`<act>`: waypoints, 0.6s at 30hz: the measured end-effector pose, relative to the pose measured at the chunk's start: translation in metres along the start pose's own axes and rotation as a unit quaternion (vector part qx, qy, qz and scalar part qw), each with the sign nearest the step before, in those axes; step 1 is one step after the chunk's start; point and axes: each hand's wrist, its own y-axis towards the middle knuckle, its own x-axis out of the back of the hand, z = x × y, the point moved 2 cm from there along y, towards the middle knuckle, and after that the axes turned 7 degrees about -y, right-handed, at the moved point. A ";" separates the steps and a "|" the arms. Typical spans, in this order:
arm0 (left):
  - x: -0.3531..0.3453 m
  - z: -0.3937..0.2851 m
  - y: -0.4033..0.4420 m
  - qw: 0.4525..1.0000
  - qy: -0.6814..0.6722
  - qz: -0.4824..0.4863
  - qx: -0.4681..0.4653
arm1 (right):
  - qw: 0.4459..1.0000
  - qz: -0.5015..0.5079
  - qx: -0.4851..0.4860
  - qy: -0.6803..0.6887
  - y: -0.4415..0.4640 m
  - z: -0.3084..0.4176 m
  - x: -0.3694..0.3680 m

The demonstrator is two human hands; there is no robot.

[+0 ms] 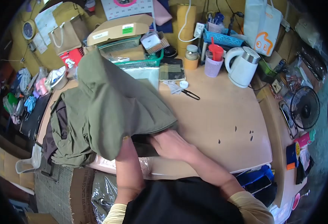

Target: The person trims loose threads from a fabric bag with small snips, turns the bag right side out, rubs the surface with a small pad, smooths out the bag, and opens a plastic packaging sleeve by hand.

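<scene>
An olive-green garment (108, 100) is lifted in a tall fold above the left part of the table, its lower portion bunched over dark brown cloth (62, 119). My left forearm (127, 164) goes up under the fabric, which hides that hand and whatever it touches. My right hand (173, 145) is at the lower hem, with its fingers partly covered by the cloth and slightly blurred; its grip is unclear. Black thread snips (190, 94) lie on the tabletop beyond, beside a small white round lid (184, 84).
A beige table (223, 123) spans the middle. Along its back stand a white electric kettle (244, 67), a lilac cup (213, 64), a jar (191, 52) and a green basket (154, 59). A black fan (305, 107) is at right; a cardboard box (81, 194) sits below.
</scene>
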 end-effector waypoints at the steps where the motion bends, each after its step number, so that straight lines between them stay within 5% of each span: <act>1: -0.003 -0.012 -0.016 0.998 -0.054 0.019 0.012 | 1.000 0.001 0.007 0.003 -0.008 0.008 0.016; 2: -0.004 -0.020 -0.034 0.995 -0.091 0.033 0.022 | 0.971 0.073 -0.057 0.222 -0.021 0.009 0.029; 3: -0.004 -0.027 -0.052 0.992 -0.116 0.043 0.030 | 0.885 0.141 -0.119 0.427 -0.031 0.008 0.036; 4: -0.005 -0.031 -0.068 0.990 -0.129 0.053 0.036 | 0.885 0.142 -0.117 0.428 -0.032 0.003 0.040; 6: -0.008 -0.029 -0.090 0.988 -0.134 0.067 0.044 | 0.825 -0.020 -0.101 0.556 -0.029 -0.008 0.053; 14: -0.020 -0.014 -0.153 0.982 -0.135 0.097 0.087 | 0.909 0.015 -0.183 0.373 -0.056 -0.001 -0.021; 18: -0.007 -0.020 -0.165 0.985 -0.120 0.090 0.089 | 0.920 0.172 -0.209 0.283 -0.081 -0.010 -0.037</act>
